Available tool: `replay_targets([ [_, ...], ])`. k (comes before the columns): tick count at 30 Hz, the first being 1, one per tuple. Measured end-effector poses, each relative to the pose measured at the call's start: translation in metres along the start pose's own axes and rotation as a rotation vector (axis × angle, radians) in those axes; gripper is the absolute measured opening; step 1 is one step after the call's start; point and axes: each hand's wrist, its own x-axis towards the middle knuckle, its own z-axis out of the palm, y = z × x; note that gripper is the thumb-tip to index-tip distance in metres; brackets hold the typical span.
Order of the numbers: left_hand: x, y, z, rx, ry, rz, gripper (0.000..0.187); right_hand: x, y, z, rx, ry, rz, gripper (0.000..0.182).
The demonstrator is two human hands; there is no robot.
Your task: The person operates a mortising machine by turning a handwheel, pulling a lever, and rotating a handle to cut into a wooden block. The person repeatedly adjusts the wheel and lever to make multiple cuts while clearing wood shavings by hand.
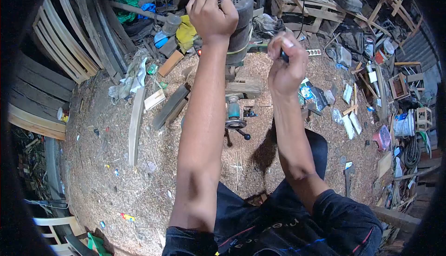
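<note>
My left hand (213, 15) is closed in a fist at the top of a dark cylindrical motor housing (244, 12) with a perforated cap; what its fingers hold, if anything, is hidden. To the right, my right hand (288, 60) is raised with its fingers curled round a small black knob (284, 56). Between my forearms, lower down, stand a green machine part (233, 110) and a dark handwheel (235, 124) with black-knobbed levers. A wooden block (244, 87) lies just behind them.
Sawdust covers the floor (116, 163). Long planks (136, 126) and a dark beam (170, 107) lie on the left. Curved wood pieces (65, 28) lean at the upper left. A power strip (314, 52), a white bucket (403, 125) and a pink basket (383, 138) are on the right.
</note>
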Motion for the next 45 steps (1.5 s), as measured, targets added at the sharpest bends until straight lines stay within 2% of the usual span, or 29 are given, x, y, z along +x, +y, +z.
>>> replay_targets([
  [7,-0.003,-0.005,0.003,0.001,0.003,-0.020,0.016,-0.008,-0.005,0.001,-0.103,0.023,0.017,0.033],
  [10,0.001,-0.009,0.006,0.025,-0.028,-0.046,0.015,0.002,0.002,-0.003,-0.222,-0.051,0.008,0.039],
  [13,0.000,-0.007,0.006,0.016,-0.007,-0.022,0.015,0.016,0.014,-0.001,-0.121,-0.016,-0.051,0.041],
  [16,0.007,-0.003,0.003,0.028,-0.043,-0.048,0.020,0.054,0.031,0.002,-0.395,-0.061,-0.378,0.044],
  [17,0.011,-0.002,0.002,0.031,-0.057,-0.061,0.022,0.065,0.038,0.001,-0.388,-0.085,-0.337,0.040],
  [19,0.017,0.002,-0.001,0.028,-0.100,-0.088,0.021,0.095,0.060,-0.003,-0.597,-0.053,-0.456,0.044],
  [21,0.024,0.008,-0.004,0.006,-0.119,-0.106,0.019,0.112,0.062,-0.004,-0.648,-0.070,-0.313,0.047],
  [22,0.029,0.010,-0.004,-0.005,-0.116,-0.126,0.018,0.125,0.067,-0.006,-0.720,-0.053,-0.314,0.046],
  [23,0.034,0.011,-0.005,-0.019,-0.128,-0.176,0.017,0.139,0.074,-0.009,-0.791,-0.035,-0.314,0.044],
  [26,0.052,0.006,-0.004,-0.088,-0.156,-0.340,0.018,0.172,0.086,-0.014,-0.938,-0.022,-0.129,0.037],
  [29,0.064,-0.007,0.001,-0.189,-0.144,-0.534,0.017,0.202,0.108,-0.024,-1.019,-0.033,-0.181,0.032],
  [33,0.068,-0.006,-0.004,-0.213,-0.185,-0.556,0.018,0.222,0.146,-0.039,-1.120,-0.041,-0.037,0.029],
  [34,0.066,-0.007,-0.002,-0.232,-0.181,-0.560,0.018,0.226,0.153,-0.042,-1.129,-0.047,0.021,0.041],
  [39,0.068,-0.023,0.003,-0.408,-0.151,-0.576,0.019,0.247,0.184,-0.053,-1.191,-0.049,0.057,0.042],
  [41,0.072,-0.027,-0.001,-0.440,-0.227,-0.685,0.018,0.251,0.183,-0.050,-1.203,-0.083,0.067,0.041],
  [43,0.067,-0.032,-0.002,-0.441,-0.224,-0.631,0.019,0.248,0.192,-0.052,-1.142,-0.036,0.076,0.040],
  [45,0.062,-0.031,-0.008,-0.414,-0.224,-0.607,0.019,0.238,0.189,-0.061,-1.183,-0.131,0.114,0.040],
])
